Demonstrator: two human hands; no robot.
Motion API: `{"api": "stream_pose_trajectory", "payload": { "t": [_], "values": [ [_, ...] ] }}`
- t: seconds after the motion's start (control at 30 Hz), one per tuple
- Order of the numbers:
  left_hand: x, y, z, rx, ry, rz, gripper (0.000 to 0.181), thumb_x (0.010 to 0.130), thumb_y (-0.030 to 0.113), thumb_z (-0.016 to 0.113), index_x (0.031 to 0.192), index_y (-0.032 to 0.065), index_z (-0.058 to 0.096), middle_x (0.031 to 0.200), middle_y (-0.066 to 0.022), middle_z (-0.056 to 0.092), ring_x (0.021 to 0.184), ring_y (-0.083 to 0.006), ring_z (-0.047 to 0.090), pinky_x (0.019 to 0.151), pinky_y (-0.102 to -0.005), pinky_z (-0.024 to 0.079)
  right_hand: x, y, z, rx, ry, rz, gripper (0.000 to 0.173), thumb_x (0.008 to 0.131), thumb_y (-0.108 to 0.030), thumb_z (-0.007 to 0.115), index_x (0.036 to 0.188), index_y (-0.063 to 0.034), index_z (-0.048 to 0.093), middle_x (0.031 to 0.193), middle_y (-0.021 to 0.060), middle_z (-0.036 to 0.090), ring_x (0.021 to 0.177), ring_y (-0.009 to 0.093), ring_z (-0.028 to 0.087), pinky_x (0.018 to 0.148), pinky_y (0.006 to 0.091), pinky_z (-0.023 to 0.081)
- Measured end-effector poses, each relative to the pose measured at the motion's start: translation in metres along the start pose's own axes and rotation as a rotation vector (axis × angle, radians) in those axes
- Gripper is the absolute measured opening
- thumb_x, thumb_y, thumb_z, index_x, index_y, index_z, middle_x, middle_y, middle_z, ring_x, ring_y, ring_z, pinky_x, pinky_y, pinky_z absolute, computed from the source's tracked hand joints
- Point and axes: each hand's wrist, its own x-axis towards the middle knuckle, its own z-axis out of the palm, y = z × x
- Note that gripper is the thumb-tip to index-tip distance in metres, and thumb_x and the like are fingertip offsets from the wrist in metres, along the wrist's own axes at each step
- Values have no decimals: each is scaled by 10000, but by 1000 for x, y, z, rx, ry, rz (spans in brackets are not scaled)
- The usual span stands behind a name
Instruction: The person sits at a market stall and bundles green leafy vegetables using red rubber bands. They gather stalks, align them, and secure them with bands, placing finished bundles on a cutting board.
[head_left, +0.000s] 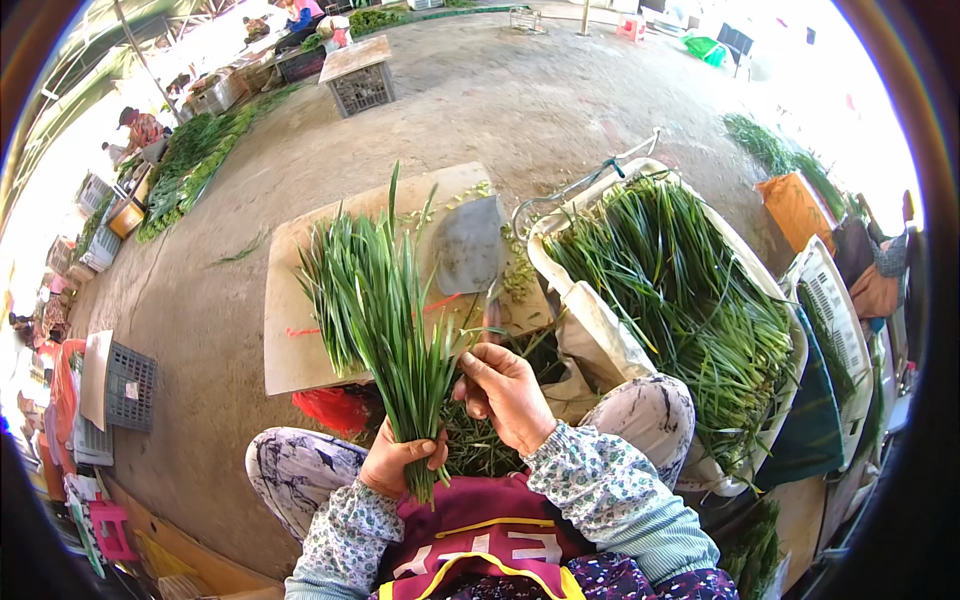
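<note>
My left hand (405, 456) grips the stem ends of a bunch of garlic chives (397, 337), leaves pointing away from me. At the bunch's right edge, the thumb and forefinger of my right hand (504, 390) pinch together on a thin leaf. Behind the bunch, more chives (330, 277) lie on a wooden board (292, 360), partly hidden. A broad-bladed cleaver (469, 247) rests on that board with its handle towards me. Red ties (442, 302) show beside the bunch, and pale trimmings (469, 193) are scattered near the blade.
To the right, a white-lined crate (600, 319) is heaped with chives (675, 270); a metal hook (551, 199) lies at its far rim. A red plastic bag (330, 409) sits under the board. Loose leaves (476, 435) cover the ground between my knees. People sit far left.
</note>
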Motion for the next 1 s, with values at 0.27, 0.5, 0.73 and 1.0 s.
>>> {"api": "stream_pose_trajectory", "payload": {
  "t": [0.27, 0.5, 0.73, 1.0],
  "values": [
    [0, 4, 3, 56, -38, -5, 336, 717, 80, 828, 974, 17, 621, 766, -81, 616, 523, -184, 504, 506, -323, 392, 4, -17, -22, -113, 67, -88, 128, 969, -145, 634, 1027, -32, 643, 678, -12, 585, 492, 52, 482, 433, 196, 365],
    [1, 7, 3, 147, -38, -41, 382, 701, 68, 840, 1006, 26, 613, 796, -70, 617, 565, -199, 556, 495, -307, 420, 2, -31, -17, -171, -112, -107, 341, 935, -150, 674, 1243, -21, 601, 977, -15, 641, 811, 44, 564, 706, 210, 473],
    [2, 4, 2, 174, -24, -61, 420, 689, 37, 838, 1040, 34, 606, 862, -71, 629, 605, -201, 581, 501, -310, 443, 11, -9, -23, -98, -58, -92, 137, 946, -148, 673, 1049, -57, 676, 829, -13, 677, 713, 41, 587, 636, 195, 453],
    [5, 0, 15, 189, 4, -76, 446, 687, 9, 821, 1074, 14, 600, 854, -102, 657, 589, -196, 586, 508, -312, 459, 10, -1, -15, 78, 150, -144, 46, 968, -95, 623, 957, -52, 636, 676, -36, 566, 507, 61, 498, 472, 205, 387]
  ]
}}
